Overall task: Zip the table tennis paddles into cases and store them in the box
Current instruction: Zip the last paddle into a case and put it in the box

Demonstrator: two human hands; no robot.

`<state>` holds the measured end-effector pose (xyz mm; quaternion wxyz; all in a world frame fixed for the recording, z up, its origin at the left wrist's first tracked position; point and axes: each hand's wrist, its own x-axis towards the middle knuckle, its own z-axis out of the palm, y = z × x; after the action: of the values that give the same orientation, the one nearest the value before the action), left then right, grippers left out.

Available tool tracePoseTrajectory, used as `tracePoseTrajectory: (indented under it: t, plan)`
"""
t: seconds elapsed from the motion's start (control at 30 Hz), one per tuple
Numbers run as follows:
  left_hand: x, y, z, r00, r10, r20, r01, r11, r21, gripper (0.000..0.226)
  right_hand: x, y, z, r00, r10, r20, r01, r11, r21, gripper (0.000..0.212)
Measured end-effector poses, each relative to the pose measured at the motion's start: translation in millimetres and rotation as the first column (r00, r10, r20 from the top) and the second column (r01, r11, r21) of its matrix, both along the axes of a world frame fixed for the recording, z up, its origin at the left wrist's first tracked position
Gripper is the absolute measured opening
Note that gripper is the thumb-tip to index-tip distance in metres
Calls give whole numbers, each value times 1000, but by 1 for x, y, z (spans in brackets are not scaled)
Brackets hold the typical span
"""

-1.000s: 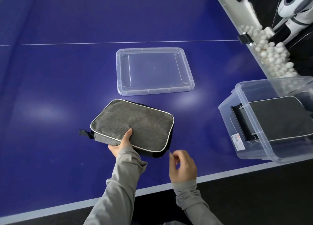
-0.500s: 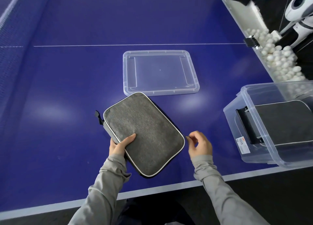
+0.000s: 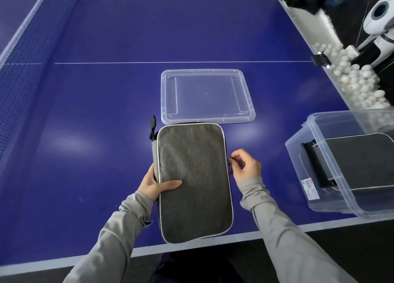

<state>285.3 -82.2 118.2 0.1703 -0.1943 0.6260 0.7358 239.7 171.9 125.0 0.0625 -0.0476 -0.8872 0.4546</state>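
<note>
Step in hand: zipping. Grey case (image 3: 193,180) lies on table (image 3: 85,133), near edge, pressed by left hand (image 3: 156,183); right hand (image 3: 245,165) pinches zip pull. Next judged: pull onward, then store in box (image 3: 341,197) at right

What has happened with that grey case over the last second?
The grey case was turned on the table from lying crosswise to lengthwise, its strap end now away from the person. The left hand kept hold of its edge throughout. The right hand moved along the case's side, pinching what seems to be the zip pull. The lid and the box with another case inside stayed put.
</note>
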Motion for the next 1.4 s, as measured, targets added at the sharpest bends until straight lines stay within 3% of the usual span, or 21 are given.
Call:
tracePoseTrajectory:
  t: [0.2, 0.3, 0.57, 0.77, 1.03, 1.23, 1.4]
  plan:
    - [-6, -7, 16, 956, -288, -56, 273, 943, -191, 83, -27, 8, 19, 995, -96, -4, 95, 994, -59, 16]
    - [-11, -12, 25, 917, -392, -66, 355, 882, -310, 87, -32, 14, 21, 997, -70, 35, 71, 997, -13, 14]
    - [-23, -26, 50, 842, -540, -10, 448, 709, -545, 88, -39, 13, 36, 993, 7, 121, -3, 999, -35, 20]
    - [-24, -28, 57, 775, -629, 59, 514, 575, -636, 87, -41, -12, 57, 988, 150, 46, -151, 988, 14, 17]
    - [-33, -23, 68, 636, -751, 179, 594, 328, -734, 74, -34, -46, 82, 961, 267, -69, -267, 964, 4, 15]
    - [-36, -21, 67, 587, -782, 209, 618, 266, -740, 76, -27, -61, 85, 931, 336, -142, -332, 942, 51, 15]
    - [-32, -23, 63, 598, -781, 180, 627, 316, -712, 75, -23, -70, 86, 860, 465, -211, -441, 884, 154, 14]
